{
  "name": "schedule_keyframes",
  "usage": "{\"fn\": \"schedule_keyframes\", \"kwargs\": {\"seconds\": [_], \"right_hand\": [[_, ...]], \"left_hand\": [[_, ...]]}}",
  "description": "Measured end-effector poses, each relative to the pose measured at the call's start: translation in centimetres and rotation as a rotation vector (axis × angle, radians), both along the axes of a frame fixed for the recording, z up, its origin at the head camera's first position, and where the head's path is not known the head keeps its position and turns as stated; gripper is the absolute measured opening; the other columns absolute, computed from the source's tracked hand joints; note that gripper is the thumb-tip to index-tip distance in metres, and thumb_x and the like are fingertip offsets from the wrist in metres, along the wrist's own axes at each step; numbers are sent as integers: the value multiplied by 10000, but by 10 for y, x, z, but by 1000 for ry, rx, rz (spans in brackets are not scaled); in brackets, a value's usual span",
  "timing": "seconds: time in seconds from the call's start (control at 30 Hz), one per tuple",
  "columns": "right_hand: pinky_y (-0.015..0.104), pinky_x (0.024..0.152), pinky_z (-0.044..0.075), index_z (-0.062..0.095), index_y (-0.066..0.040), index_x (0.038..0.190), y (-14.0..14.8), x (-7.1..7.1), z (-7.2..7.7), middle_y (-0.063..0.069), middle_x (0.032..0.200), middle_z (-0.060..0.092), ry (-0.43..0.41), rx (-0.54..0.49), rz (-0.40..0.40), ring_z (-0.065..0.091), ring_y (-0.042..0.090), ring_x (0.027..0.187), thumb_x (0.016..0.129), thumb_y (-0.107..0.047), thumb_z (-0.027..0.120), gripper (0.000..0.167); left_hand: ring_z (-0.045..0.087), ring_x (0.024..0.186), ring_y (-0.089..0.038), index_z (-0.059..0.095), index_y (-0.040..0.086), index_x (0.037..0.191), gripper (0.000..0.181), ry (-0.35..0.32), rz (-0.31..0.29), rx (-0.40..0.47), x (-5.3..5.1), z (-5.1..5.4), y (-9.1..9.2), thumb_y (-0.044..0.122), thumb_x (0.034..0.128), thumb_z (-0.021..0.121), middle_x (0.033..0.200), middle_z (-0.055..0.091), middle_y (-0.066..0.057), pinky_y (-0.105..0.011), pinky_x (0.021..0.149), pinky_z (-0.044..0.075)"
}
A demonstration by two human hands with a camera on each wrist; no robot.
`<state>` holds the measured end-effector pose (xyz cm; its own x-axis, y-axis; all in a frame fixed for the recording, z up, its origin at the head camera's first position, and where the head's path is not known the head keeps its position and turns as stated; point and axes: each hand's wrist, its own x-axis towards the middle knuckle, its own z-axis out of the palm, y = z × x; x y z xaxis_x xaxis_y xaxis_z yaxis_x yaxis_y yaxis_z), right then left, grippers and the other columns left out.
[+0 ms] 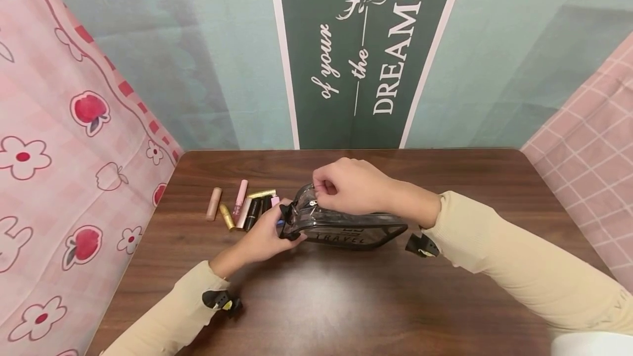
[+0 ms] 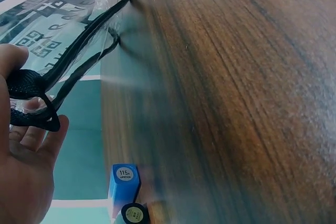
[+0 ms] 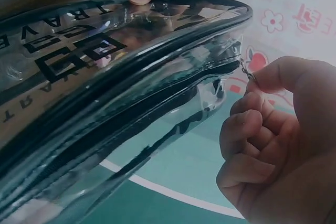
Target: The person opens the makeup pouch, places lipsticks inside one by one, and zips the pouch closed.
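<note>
Gripped clear pouch (image 1: pixel 341 238) by one end in left hand (image 1: pixel 267 238), over middle of table (image 1: pixel 321 301), and pinched zipper pull (image 3: pixel 247 72) in right hand (image 1: pixel 351 185). Judged zip handling as underway but unfinished; couldn't tell zip open or closed. Saw cosmetic tubes (image 1: pixel 252 213) loose on table's left half, apparently not dealt with yet.

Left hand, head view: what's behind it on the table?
Black tubes and a blue lipstick box lie partly behind the left hand; the left wrist view shows more of that box. What the hand and clear TRAVEL pouch fully cover there can't be told.
</note>
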<state>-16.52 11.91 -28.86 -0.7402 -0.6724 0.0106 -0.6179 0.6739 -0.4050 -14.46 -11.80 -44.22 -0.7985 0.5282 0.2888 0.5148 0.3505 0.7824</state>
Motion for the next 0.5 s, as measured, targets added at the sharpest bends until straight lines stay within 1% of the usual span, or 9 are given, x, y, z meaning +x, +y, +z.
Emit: {"fn": "schedule_keyframes", "kwargs": {"seconds": [0.27, 0.5], "right_hand": [[298, 573, 346, 544, -230, 728, 10, -1, -9, -93, 610, 424, -40, -30, -24, 436, 82, 577, 860, -153, 633, 177], [301, 582, 358, 547, -226, 733, 12, 1, -10, -92, 616, 430, -58, -50, -26, 441, 82, 585, 857, -140, 645, 180]], "left_hand": [[630, 1053, -167, 573, 97, 1194, 495, -4, 3, -13, -1, -2, -1, 53, 785, 848, 1098, 663, -13, -394, 934, 529], [630, 1064, -174, 572, 97, 1202, 508, -11, 4, -19, -1, -2, -1, 54, 781, 852, 1108, 666, -17, -403, 947, 524]]}}
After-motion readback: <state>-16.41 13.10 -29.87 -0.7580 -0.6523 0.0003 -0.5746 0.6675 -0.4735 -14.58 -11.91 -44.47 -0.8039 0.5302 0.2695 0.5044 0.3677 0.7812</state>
